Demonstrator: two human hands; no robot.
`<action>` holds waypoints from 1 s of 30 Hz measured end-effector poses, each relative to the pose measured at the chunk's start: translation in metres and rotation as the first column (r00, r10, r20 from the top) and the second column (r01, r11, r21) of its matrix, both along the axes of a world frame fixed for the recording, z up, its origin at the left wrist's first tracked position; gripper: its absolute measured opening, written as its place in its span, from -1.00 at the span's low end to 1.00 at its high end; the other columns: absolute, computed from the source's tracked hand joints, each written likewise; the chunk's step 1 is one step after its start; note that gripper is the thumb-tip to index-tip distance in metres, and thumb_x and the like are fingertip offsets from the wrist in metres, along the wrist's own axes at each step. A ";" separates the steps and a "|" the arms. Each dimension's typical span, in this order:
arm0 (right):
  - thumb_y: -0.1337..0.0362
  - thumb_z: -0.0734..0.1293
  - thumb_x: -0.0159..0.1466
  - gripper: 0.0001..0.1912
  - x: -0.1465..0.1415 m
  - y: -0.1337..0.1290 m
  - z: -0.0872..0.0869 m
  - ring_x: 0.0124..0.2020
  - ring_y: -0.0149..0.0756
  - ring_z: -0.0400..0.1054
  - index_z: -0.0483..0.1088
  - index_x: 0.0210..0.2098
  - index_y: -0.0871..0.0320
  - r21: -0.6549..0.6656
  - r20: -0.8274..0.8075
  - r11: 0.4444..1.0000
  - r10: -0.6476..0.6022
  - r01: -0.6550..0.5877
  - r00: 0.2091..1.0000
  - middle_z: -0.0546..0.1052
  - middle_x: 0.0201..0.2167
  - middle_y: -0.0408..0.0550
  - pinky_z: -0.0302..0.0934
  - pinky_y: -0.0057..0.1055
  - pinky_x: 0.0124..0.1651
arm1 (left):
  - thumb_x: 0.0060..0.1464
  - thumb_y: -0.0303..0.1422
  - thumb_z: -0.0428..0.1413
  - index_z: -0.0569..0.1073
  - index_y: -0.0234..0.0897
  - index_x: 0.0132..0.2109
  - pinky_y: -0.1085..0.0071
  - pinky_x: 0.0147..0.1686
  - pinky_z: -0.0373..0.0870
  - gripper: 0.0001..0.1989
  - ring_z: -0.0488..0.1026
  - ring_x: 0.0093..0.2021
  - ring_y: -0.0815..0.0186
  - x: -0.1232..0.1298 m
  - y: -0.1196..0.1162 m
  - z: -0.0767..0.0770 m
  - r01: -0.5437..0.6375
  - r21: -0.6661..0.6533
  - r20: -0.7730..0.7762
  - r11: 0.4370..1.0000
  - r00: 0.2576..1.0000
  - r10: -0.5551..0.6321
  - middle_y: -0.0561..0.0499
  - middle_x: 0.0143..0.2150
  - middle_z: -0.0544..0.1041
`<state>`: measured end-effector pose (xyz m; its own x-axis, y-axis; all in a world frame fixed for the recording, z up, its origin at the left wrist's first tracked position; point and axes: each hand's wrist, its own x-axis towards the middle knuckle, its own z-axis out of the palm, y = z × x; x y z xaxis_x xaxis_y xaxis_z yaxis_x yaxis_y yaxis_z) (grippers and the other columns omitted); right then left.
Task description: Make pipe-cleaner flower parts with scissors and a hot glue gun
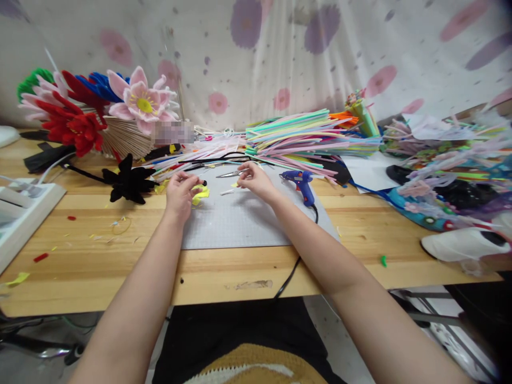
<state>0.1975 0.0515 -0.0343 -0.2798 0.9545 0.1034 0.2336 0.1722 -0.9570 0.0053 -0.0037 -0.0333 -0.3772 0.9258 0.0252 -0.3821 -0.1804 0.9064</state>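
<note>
My left hand [180, 194], fingers closed in a pinch, holds a short piece of black pipe cleaner [204, 183] whose tip pokes out. Beneath it, yellow scraps [201, 194] rest at the left side of a grey cutting mat [240, 229]. Over the mat's far part is my right hand [256, 181], its fingers curled together; whatever is between them is hidden. A metal tool with pointed jaws [227, 175] lies by those fingertips, its rear part covered by the hand. A small white strip [227, 192] lies nearby. A blue hot glue gun [303, 185] rests to the right.
A black pipe-cleaner flower [128, 180] lies left of the mat. Behind it stand pink lotus [140, 98] and red flowers [74, 125]. Bundled pastel pipe cleaners [296, 133] fill the back. A white power strip [30, 218] sits left; the glue gun's cord [288, 278] crosses the front edge.
</note>
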 end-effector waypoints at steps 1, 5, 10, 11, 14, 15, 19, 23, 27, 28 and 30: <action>0.50 0.28 -0.05 -0.65 0.008 -0.001 -0.003 -0.56 -0.54 0.29 0.22 -0.25 0.16 0.002 0.014 1.000 -0.005 0.005 1.000 0.32 -0.55 -0.32 0.24 -0.50 -0.39 | -0.31 -0.48 0.20 0.17 -0.24 -0.40 0.57 -0.55 0.31 -0.66 0.46 -0.47 0.42 0.005 -0.002 -0.001 0.073 -0.004 -0.025 0.997 0.997 -0.073 0.16 -0.49 0.40; 0.49 0.31 -0.07 -0.62 0.033 -0.010 -0.015 -0.55 -0.56 0.25 0.23 -0.25 0.15 -0.028 0.038 0.999 -0.027 0.028 0.999 0.33 -0.51 -0.30 0.21 -0.52 -0.40 | -0.33 -0.41 0.25 0.20 -0.25 -0.38 0.53 -0.56 0.34 -0.62 0.47 -0.42 0.36 0.026 -0.009 -0.011 0.343 -0.060 -0.154 0.937 0.925 -0.348 0.12 -0.48 0.41; 0.47 0.30 -0.07 -0.63 0.038 -0.019 -0.027 -0.51 -0.56 0.26 0.21 -0.25 0.14 -0.059 -0.034 0.998 -0.008 0.006 0.999 0.33 -0.47 -0.30 0.23 -0.53 -0.38 | -0.27 -0.41 0.25 0.20 -0.26 -0.41 0.50 -0.51 0.36 -0.66 0.47 -0.38 0.34 0.042 -0.014 -0.025 0.493 -0.073 -0.338 0.867 0.805 -0.487 0.08 -0.47 0.43; 0.47 0.31 -0.06 -0.63 0.037 -0.020 -0.029 -0.50 -0.56 0.26 0.21 -0.25 0.14 -0.055 -0.051 0.998 0.017 -0.020 0.999 0.33 -0.47 -0.30 0.23 -0.53 -0.37 | -0.27 -0.42 0.25 0.21 -0.26 -0.41 0.50 -0.49 0.36 -0.67 0.46 -0.36 0.34 0.042 -0.014 -0.027 0.502 -0.071 -0.365 0.862 0.791 -0.491 0.07 -0.46 0.43; 0.47 0.31 -0.06 -0.61 0.035 -0.021 -0.031 -0.48 -0.55 0.27 0.21 -0.22 0.14 -0.037 -0.078 0.993 0.108 -0.111 0.991 0.33 -0.46 -0.28 0.23 -0.53 -0.34 | -0.28 -0.46 0.24 0.22 -0.27 -0.42 0.49 -0.44 0.35 -0.68 0.45 -0.35 0.35 0.042 -0.015 -0.028 0.502 -0.077 -0.409 0.862 0.772 -0.486 0.05 -0.44 0.45; 0.47 0.31 -0.05 -0.61 0.034 -0.021 -0.032 -0.47 -0.55 0.27 0.21 -0.21 0.14 -0.029 -0.080 0.989 0.141 -0.144 0.987 0.34 -0.45 -0.28 0.23 -0.52 -0.34 | -0.28 -0.46 0.24 0.23 -0.27 -0.42 0.48 -0.42 0.35 -0.69 0.45 -0.36 0.36 0.042 -0.015 -0.028 0.499 -0.080 -0.418 0.863 0.769 -0.484 0.05 -0.44 0.45; 0.46 0.31 -0.03 -0.58 0.033 -0.023 -0.036 -0.44 -0.53 0.28 0.21 -0.17 0.13 0.005 -0.111 0.964 0.266 -0.267 0.958 0.34 -0.44 -0.26 0.23 -0.51 -0.32 | -0.26 -0.46 0.23 0.23 -0.27 -0.41 0.45 -0.38 0.34 -0.70 0.42 -0.40 0.40 0.041 -0.014 -0.028 0.505 -0.093 -0.455 0.858 0.745 -0.488 0.07 -0.44 0.45; 0.46 0.33 -0.04 -0.54 0.032 -0.023 -0.039 -0.42 -0.52 0.28 0.20 -0.14 0.13 0.020 -0.149 0.939 0.342 -0.343 0.928 0.34 -0.42 -0.24 0.23 -0.48 -0.30 | -0.24 -0.45 0.22 0.20 -0.27 -0.40 0.44 -0.33 0.33 -0.69 0.41 -0.41 0.42 0.041 -0.013 -0.030 0.524 -0.106 -0.473 0.845 0.721 -0.507 0.10 -0.44 0.44; 0.45 0.32 -0.02 -0.53 0.031 -0.024 -0.038 -0.38 -0.50 0.29 0.19 -0.11 0.13 0.019 -0.171 0.918 0.394 -0.396 0.903 0.34 -0.39 -0.21 0.24 -0.46 -0.26 | -0.25 -0.43 0.22 0.18 -0.27 -0.40 0.45 -0.35 0.31 -0.67 0.40 -0.42 0.43 0.041 -0.012 -0.032 0.552 -0.105 -0.473 0.827 0.704 -0.530 0.11 -0.46 0.43; 0.45 0.32 -0.02 -0.53 0.031 -0.025 -0.037 -0.37 -0.49 0.29 0.19 -0.11 0.12 0.020 -0.173 0.914 0.401 -0.404 0.900 0.34 -0.38 -0.20 0.25 -0.46 -0.26 | -0.25 -0.42 0.22 0.18 -0.27 -0.40 0.46 -0.37 0.31 -0.67 0.40 -0.44 0.43 0.041 -0.012 -0.033 0.556 -0.108 -0.474 0.824 0.700 -0.534 0.11 -0.47 0.42; 0.45 0.30 -0.02 -0.53 0.031 -0.026 -0.035 -0.35 -0.47 0.28 0.18 -0.10 0.12 0.016 -0.178 0.908 0.414 -0.418 0.893 0.34 -0.37 -0.19 0.26 -0.45 -0.27 | -0.24 -0.42 0.22 0.17 -0.26 -0.39 0.47 -0.39 0.30 -0.67 0.40 -0.46 0.44 0.041 -0.012 -0.033 0.565 -0.118 -0.478 0.816 0.688 -0.546 0.13 -0.49 0.41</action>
<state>0.2286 0.0251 -0.0696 -0.6313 0.7575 0.1664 -0.0242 0.1953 -0.9805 0.0463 -0.0157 -0.0666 0.2752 0.9569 0.0930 0.0477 -0.1102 0.9928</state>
